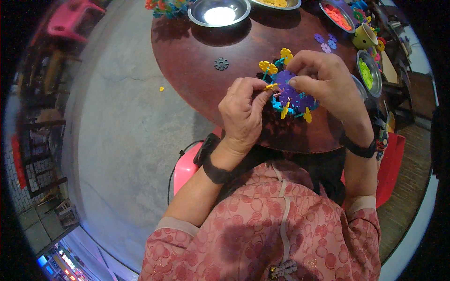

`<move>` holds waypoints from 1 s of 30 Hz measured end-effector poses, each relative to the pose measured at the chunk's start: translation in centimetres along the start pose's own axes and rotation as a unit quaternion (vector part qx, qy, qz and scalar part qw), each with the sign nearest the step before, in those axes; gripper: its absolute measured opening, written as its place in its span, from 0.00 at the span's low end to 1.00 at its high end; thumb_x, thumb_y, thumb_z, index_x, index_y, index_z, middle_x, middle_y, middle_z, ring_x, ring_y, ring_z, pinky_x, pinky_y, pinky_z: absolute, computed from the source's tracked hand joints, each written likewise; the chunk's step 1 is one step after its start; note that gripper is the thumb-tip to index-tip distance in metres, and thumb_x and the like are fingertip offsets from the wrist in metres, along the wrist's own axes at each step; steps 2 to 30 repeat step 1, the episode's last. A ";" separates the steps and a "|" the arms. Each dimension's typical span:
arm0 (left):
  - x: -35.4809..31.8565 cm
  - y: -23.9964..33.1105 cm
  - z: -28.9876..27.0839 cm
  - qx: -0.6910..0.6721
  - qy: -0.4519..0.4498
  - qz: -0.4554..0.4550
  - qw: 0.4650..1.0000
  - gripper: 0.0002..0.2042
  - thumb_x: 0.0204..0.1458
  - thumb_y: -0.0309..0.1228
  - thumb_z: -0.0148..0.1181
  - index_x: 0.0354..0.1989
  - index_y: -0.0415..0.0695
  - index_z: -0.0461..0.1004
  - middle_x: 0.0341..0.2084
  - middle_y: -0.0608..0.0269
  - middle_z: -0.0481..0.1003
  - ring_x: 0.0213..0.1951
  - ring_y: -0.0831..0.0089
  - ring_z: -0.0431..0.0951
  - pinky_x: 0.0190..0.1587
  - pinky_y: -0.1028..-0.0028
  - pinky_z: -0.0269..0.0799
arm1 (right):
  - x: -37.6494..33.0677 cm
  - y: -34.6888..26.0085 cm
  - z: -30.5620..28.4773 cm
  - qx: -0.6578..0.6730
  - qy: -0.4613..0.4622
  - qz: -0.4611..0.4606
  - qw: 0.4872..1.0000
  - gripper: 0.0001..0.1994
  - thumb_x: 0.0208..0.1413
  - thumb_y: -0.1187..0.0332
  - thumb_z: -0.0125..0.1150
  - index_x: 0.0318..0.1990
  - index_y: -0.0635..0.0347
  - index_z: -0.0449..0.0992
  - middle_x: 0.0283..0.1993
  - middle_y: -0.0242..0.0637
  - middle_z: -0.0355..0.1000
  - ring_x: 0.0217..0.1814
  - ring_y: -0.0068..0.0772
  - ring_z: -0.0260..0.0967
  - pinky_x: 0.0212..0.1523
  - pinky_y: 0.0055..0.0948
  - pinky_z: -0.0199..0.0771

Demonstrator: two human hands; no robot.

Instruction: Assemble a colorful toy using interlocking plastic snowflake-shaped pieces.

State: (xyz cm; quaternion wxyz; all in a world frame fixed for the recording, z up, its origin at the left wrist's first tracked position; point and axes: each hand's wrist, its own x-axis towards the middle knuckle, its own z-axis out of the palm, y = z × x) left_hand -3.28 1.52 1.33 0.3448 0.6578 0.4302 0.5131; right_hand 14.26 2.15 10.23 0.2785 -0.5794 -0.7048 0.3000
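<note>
A model built of interlocking plastic snowflake discs is held over the table's near edge, with purple discs (287,80) at its middle. Teal pieces (277,106) run beneath, and yellow discs (267,67) stand out around it. My left hand (241,110) pinches a yellow disc (271,87) between thumb and forefinger at the model's left side. On the other side, my right hand (328,82) has thumb and fingers closed at the purple discs. My fingers cover part of the model, and the right fingertips' exact hold is partly hidden.
On the round brown table (201,56) lie a dark loose disc (221,63) and several violet discs (326,43). Metal bowls stand along the far and right sides: a silver one (219,23), one with green discs (365,70). A pink stool (186,166) is beside me.
</note>
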 end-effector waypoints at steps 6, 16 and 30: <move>0.0 0.1 -0.1 -0.012 -0.002 -0.014 1.000 0.04 0.48 0.25 0.63 0.31 0.43 0.74 0.26 0.56 0.73 0.31 0.61 0.75 0.35 0.67 0.70 | 0.0 0.4 0.1 0.019 0.007 -0.004 1.000 0.09 0.43 0.72 0.62 0.32 0.67 0.77 0.21 0.42 0.74 0.23 0.32 0.74 0.27 0.29 0.71; 0.0 0.1 -0.1 -0.012 -0.002 -0.014 1.000 0.04 0.48 0.25 0.63 0.31 0.43 0.74 0.26 0.56 0.73 0.31 0.61 0.75 0.35 0.67 0.70 | 0.0 0.4 0.1 0.019 0.007 -0.004 1.000 0.09 0.43 0.72 0.62 0.32 0.67 0.77 0.21 0.42 0.74 0.23 0.32 0.74 0.27 0.29 0.71; 0.0 0.1 -0.1 -0.012 -0.002 -0.014 1.000 0.04 0.48 0.25 0.63 0.31 0.43 0.74 0.26 0.56 0.73 0.31 0.61 0.75 0.35 0.67 0.70 | 0.0 0.4 0.1 0.019 0.007 -0.004 1.000 0.09 0.43 0.72 0.62 0.32 0.67 0.77 0.21 0.42 0.74 0.23 0.32 0.74 0.27 0.29 0.71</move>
